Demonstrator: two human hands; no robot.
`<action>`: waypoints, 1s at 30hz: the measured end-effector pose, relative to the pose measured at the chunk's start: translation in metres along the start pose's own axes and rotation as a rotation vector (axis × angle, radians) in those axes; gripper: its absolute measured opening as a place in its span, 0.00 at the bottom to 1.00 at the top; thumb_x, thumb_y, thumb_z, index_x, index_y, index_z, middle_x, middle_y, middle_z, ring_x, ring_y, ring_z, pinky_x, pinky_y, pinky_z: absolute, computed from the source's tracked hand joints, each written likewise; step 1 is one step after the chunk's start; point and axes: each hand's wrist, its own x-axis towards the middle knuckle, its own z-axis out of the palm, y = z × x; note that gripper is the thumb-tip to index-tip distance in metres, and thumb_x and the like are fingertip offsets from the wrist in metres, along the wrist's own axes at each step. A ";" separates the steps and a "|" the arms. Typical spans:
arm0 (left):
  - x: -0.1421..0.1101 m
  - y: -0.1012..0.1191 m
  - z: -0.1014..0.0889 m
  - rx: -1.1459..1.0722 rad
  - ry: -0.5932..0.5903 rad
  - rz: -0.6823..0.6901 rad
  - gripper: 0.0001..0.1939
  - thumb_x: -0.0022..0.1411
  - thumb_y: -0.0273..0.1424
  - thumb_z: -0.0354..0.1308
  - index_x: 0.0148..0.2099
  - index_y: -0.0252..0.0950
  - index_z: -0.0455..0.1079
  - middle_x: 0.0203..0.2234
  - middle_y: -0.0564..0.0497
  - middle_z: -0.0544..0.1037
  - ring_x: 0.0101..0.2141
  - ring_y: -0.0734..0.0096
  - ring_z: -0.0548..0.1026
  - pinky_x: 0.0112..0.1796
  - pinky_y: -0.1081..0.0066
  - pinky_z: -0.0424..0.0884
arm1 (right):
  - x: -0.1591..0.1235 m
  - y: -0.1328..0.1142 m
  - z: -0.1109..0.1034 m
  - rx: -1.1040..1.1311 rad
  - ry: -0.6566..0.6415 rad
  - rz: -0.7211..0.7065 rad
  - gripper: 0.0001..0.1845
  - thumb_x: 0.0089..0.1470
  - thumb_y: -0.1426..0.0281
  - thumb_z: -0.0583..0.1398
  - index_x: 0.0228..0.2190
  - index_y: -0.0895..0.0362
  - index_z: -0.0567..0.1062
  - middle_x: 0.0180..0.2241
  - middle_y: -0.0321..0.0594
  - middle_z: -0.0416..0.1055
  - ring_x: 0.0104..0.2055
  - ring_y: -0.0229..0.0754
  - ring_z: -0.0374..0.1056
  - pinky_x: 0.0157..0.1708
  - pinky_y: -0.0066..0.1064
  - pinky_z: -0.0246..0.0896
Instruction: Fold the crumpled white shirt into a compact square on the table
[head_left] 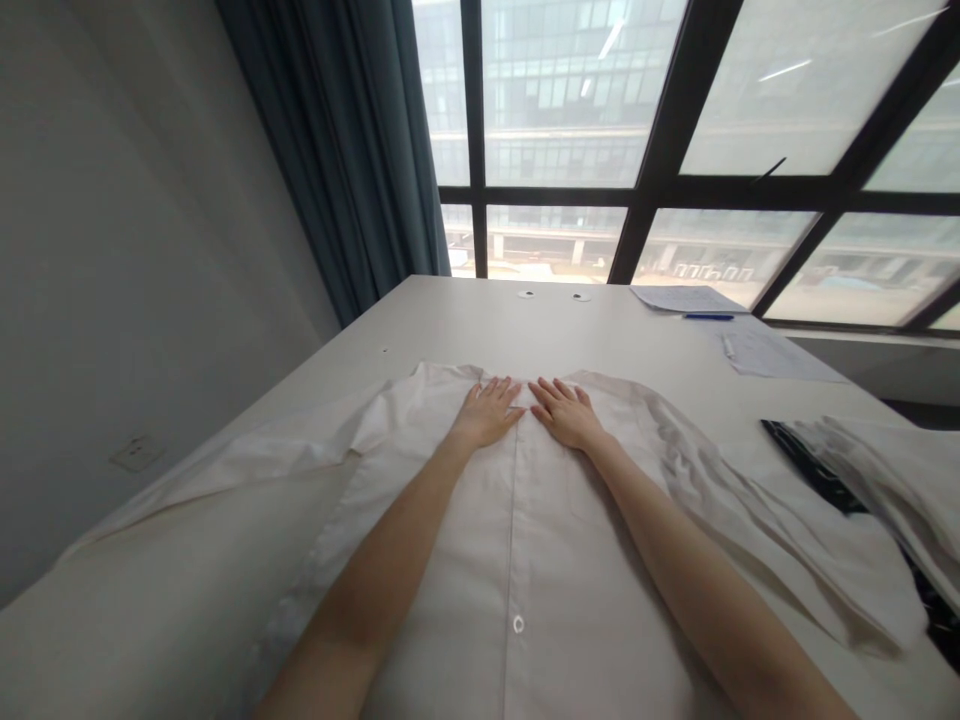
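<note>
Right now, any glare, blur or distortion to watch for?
Head view: windows overbright, with reflected light streaks; wall at left dim; pale shirt low-contrast against the white table, its lower left edge soft; apparent wide-angle stretching near frame edges; left hand and right hand fairly clear.

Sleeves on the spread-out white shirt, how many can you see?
2. The left sleeve stretches across the table toward the wall. The right sleeve slants out near the other clothes. Neither sleeve is hidden.
</note>
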 end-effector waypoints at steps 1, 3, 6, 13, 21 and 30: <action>0.000 -0.001 -0.001 -0.003 -0.001 -0.012 0.28 0.70 0.45 0.43 0.68 0.43 0.54 0.67 0.47 0.54 0.66 0.57 0.51 0.63 0.51 0.46 | 0.000 0.001 -0.001 0.001 -0.001 0.007 0.28 0.66 0.56 0.45 0.64 0.46 0.57 0.67 0.40 0.51 0.68 0.51 0.45 0.62 0.56 0.39; -0.001 -0.002 -0.002 -0.012 0.002 -0.039 0.28 0.70 0.47 0.42 0.68 0.43 0.54 0.67 0.46 0.54 0.66 0.57 0.51 0.62 0.50 0.45 | 0.000 0.003 -0.002 0.002 0.001 0.021 0.27 0.66 0.56 0.45 0.64 0.46 0.58 0.66 0.40 0.52 0.68 0.51 0.45 0.62 0.56 0.40; -0.002 -0.005 -0.002 -0.029 0.020 -0.088 0.29 0.70 0.47 0.43 0.67 0.42 0.55 0.66 0.45 0.55 0.66 0.56 0.52 0.62 0.49 0.45 | -0.001 0.005 -0.001 0.004 0.018 0.050 0.27 0.66 0.55 0.45 0.63 0.46 0.60 0.66 0.42 0.54 0.68 0.52 0.47 0.61 0.58 0.41; -0.003 -0.018 0.001 -0.073 0.183 -0.307 0.25 0.70 0.41 0.46 0.65 0.39 0.60 0.64 0.39 0.60 0.64 0.50 0.57 0.61 0.46 0.46 | -0.006 0.010 0.002 0.027 0.203 0.199 0.23 0.65 0.60 0.48 0.56 0.53 0.68 0.62 0.51 0.60 0.64 0.56 0.53 0.60 0.59 0.41; 0.004 -0.030 0.001 -0.249 0.335 -0.352 0.18 0.66 0.32 0.52 0.57 0.46 0.68 0.54 0.48 0.74 0.55 0.59 0.69 0.60 0.48 0.51 | 0.001 0.038 0.003 0.204 0.444 0.365 0.21 0.60 0.68 0.51 0.52 0.57 0.70 0.42 0.50 0.75 0.47 0.53 0.69 0.49 0.52 0.58; 0.004 -0.033 0.005 -0.332 0.297 -0.302 0.18 0.63 0.29 0.57 0.54 0.48 0.71 0.51 0.50 0.77 0.51 0.60 0.73 0.60 0.45 0.47 | 0.009 0.044 0.009 0.406 0.523 0.164 0.17 0.62 0.68 0.55 0.52 0.57 0.69 0.51 0.48 0.68 0.48 0.45 0.69 0.44 0.39 0.69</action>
